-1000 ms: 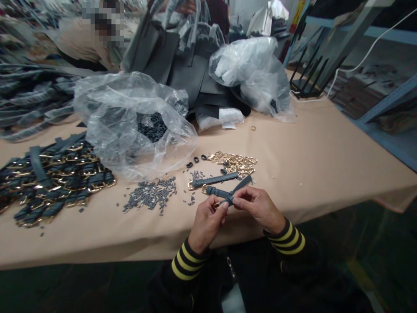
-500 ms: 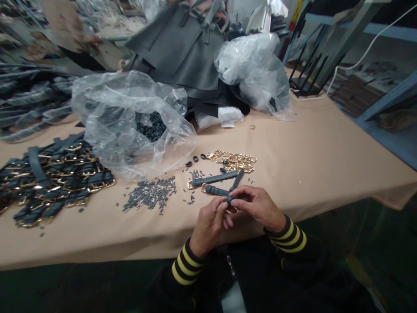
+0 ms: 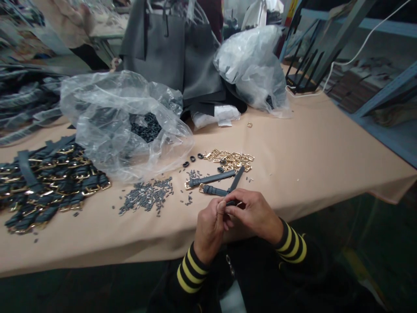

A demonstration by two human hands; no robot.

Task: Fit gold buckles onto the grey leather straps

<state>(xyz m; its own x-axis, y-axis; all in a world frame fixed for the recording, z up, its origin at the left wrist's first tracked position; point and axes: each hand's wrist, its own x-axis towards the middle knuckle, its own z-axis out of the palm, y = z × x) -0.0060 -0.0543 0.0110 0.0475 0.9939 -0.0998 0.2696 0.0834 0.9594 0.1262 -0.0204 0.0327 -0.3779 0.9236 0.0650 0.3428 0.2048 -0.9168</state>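
My left hand [image 3: 210, 224] and my right hand [image 3: 256, 214] meet at the table's front edge. Their fingertips pinch a small dark strap piece [image 3: 231, 203], mostly hidden by the fingers. Just beyond them lie two dark straps with gold buckles, one buckled strap [image 3: 213, 177] behind the other buckled strap [image 3: 213, 190]. A dark strap end [image 3: 237, 179] slants up past my right fingers; whether it joins the held piece I cannot tell. Gold buckle frames [image 3: 236, 160] are heaped behind, with a few black loops [image 3: 193, 159] beside them.
Small dark pieces [image 3: 146, 195] form a pile left of my hands. Finished-looking buckled straps [image 3: 58, 178] are heaped at far left. A clear plastic bag [image 3: 120, 126] holds black loops. Grey bags [image 3: 166, 52], another plastic bag [image 3: 250, 65] and a router [image 3: 299, 80] stand behind.
The grey bag at the back has swung more upright, and a person at the back left has shifted. My fingers have closed further over the strap piece. The view has turned slightly.
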